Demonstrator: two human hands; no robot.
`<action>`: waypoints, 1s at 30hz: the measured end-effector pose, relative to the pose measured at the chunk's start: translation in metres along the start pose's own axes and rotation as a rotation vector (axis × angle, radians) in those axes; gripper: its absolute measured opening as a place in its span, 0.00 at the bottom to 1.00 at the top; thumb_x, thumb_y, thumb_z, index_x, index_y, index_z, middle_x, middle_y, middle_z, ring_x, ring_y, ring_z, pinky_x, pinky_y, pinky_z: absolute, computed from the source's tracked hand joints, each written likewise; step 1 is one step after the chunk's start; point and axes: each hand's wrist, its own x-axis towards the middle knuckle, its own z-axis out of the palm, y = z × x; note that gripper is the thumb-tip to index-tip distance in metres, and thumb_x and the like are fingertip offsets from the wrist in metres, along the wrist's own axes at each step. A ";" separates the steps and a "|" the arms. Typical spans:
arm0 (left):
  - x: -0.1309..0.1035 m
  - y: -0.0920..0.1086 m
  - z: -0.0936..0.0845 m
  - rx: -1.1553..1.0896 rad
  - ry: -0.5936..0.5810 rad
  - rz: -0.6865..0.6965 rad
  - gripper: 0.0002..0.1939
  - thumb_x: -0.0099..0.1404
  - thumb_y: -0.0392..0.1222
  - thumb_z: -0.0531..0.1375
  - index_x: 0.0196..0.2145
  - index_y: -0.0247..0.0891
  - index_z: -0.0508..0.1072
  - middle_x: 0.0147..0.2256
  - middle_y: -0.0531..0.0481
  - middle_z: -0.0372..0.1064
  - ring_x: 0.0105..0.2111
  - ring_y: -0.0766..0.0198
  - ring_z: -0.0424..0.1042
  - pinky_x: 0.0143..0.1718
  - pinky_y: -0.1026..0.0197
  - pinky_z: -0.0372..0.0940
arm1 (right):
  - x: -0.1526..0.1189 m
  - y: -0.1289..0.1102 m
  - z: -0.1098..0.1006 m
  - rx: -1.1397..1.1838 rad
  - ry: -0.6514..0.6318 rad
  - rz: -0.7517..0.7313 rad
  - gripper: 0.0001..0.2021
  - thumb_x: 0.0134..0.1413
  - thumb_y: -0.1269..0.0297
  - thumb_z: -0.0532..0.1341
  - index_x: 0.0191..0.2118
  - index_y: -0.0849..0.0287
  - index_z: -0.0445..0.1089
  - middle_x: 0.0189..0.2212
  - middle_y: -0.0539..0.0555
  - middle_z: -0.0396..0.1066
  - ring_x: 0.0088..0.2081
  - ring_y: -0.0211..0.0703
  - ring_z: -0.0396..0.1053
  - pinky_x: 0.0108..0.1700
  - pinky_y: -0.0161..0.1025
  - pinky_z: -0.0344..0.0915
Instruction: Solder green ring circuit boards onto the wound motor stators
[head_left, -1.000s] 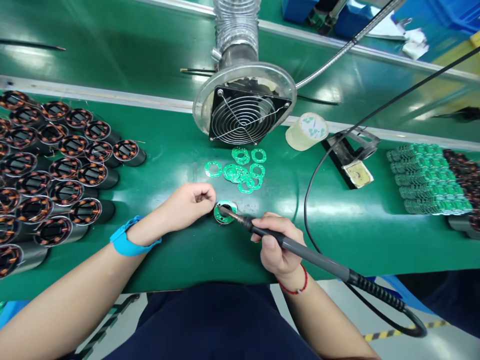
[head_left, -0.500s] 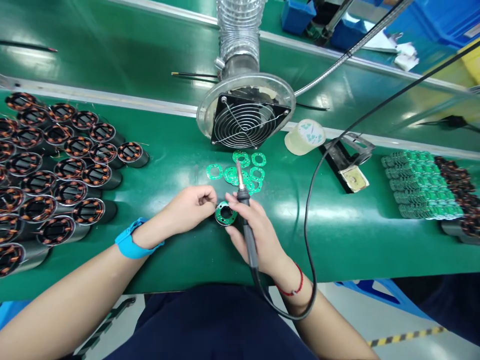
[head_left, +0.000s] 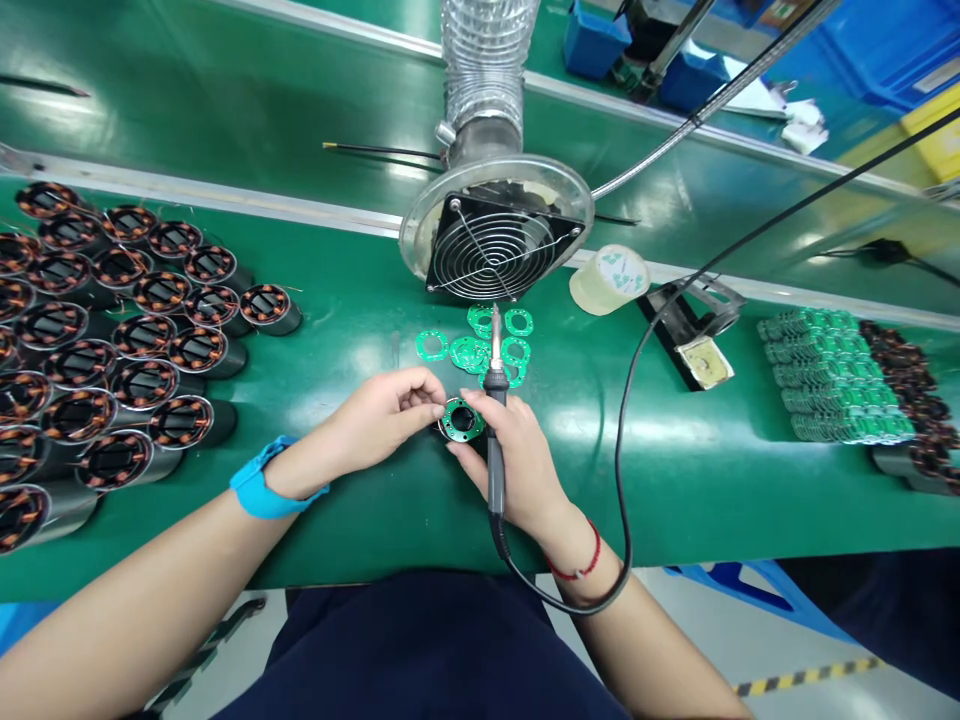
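A round green circuit board (head_left: 474,431) with a dark centre sits on top of a motor part between my hands. My left hand (head_left: 397,415) has its fingers closed at the board's left edge; what they pinch, if anything, is too small to make out. My right hand (head_left: 517,455) holds a soldering iron (head_left: 496,430), its metal tip pointing away from me, while thumb and fingers touch the board's right side. Loose green ring boards (head_left: 470,354) lie just beyond, below a round fan (head_left: 491,258).
Many metal cylinders with copper windings (head_left: 81,415) stand at the left. A tape roll (head_left: 609,280) and an iron stand with sponge (head_left: 705,362) are right of the fan. Stacked green boards (head_left: 832,375) lie far right. The iron's black cable (head_left: 619,470) loops over my right forearm.
My left fingers have moved right onto the board's edge. The board and its part have shifted slightly right and tilted. The iron has turned more upright in my right hand.
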 end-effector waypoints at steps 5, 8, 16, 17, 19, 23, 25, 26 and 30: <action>0.001 0.001 0.008 -0.056 0.013 -0.011 0.06 0.60 0.42 0.58 0.31 0.38 0.71 0.28 0.54 0.70 0.29 0.66 0.67 0.31 0.63 0.62 | 0.000 -0.007 -0.003 -0.008 0.015 -0.126 0.29 0.61 0.69 0.59 0.65 0.49 0.53 0.55 0.59 0.72 0.59 0.55 0.65 0.54 0.56 0.65; 0.000 0.000 0.009 -0.036 0.029 -0.038 0.05 0.60 0.42 0.57 0.30 0.38 0.70 0.26 0.56 0.66 0.27 0.67 0.64 0.28 0.64 0.59 | 0.001 -0.009 -0.005 -0.044 0.035 -0.085 0.23 0.61 0.71 0.58 0.61 0.51 0.60 0.45 0.56 0.77 0.51 0.51 0.70 0.51 0.52 0.66; 0.001 0.000 0.007 0.079 0.053 -0.042 0.04 0.57 0.41 0.54 0.27 0.39 0.65 0.23 0.57 0.62 0.24 0.68 0.60 0.26 0.64 0.55 | -0.003 -0.010 -0.010 0.134 0.161 -0.039 0.19 0.65 0.71 0.54 0.59 0.54 0.61 0.35 0.52 0.81 0.39 0.46 0.78 0.49 0.49 0.68; 0.000 0.001 0.007 0.103 0.055 -0.041 0.04 0.57 0.41 0.54 0.28 0.39 0.65 0.23 0.57 0.62 0.24 0.68 0.60 0.26 0.64 0.55 | -0.005 -0.010 -0.012 0.162 0.197 -0.019 0.18 0.66 0.68 0.54 0.59 0.55 0.62 0.34 0.52 0.81 0.38 0.46 0.78 0.48 0.49 0.69; 0.000 0.002 0.006 0.154 0.069 -0.044 0.04 0.58 0.40 0.54 0.28 0.39 0.65 0.23 0.57 0.62 0.23 0.68 0.60 0.25 0.64 0.54 | -0.009 -0.010 -0.014 0.210 0.263 0.018 0.16 0.68 0.61 0.54 0.57 0.55 0.65 0.31 0.53 0.80 0.35 0.46 0.78 0.42 0.48 0.70; -0.002 0.003 0.006 0.210 0.096 -0.036 0.05 0.59 0.41 0.53 0.27 0.39 0.65 0.23 0.57 0.62 0.23 0.68 0.60 0.25 0.63 0.55 | -0.014 -0.010 -0.017 0.265 0.364 0.037 0.13 0.67 0.56 0.53 0.48 0.53 0.71 0.24 0.50 0.76 0.26 0.43 0.73 0.33 0.44 0.68; -0.002 0.004 0.007 0.227 0.107 -0.027 0.05 0.59 0.41 0.53 0.28 0.38 0.65 0.24 0.56 0.62 0.24 0.68 0.61 0.26 0.63 0.55 | -0.014 -0.010 -0.017 0.264 0.397 0.013 0.12 0.67 0.56 0.53 0.44 0.54 0.72 0.21 0.48 0.72 0.22 0.41 0.70 0.31 0.43 0.66; -0.002 0.004 0.007 0.236 0.112 -0.022 0.05 0.59 0.40 0.53 0.28 0.38 0.65 0.24 0.56 0.62 0.24 0.68 0.61 0.26 0.63 0.55 | -0.013 -0.010 -0.018 0.263 0.399 0.002 0.12 0.66 0.57 0.53 0.43 0.54 0.72 0.20 0.48 0.71 0.21 0.41 0.69 0.30 0.43 0.66; -0.003 0.004 0.009 0.277 0.146 0.012 0.05 0.60 0.39 0.52 0.28 0.38 0.65 0.24 0.57 0.62 0.24 0.68 0.60 0.25 0.64 0.55 | -0.011 -0.010 -0.019 0.267 0.395 -0.037 0.11 0.65 0.59 0.54 0.40 0.55 0.72 0.18 0.47 0.68 0.19 0.40 0.66 0.28 0.41 0.65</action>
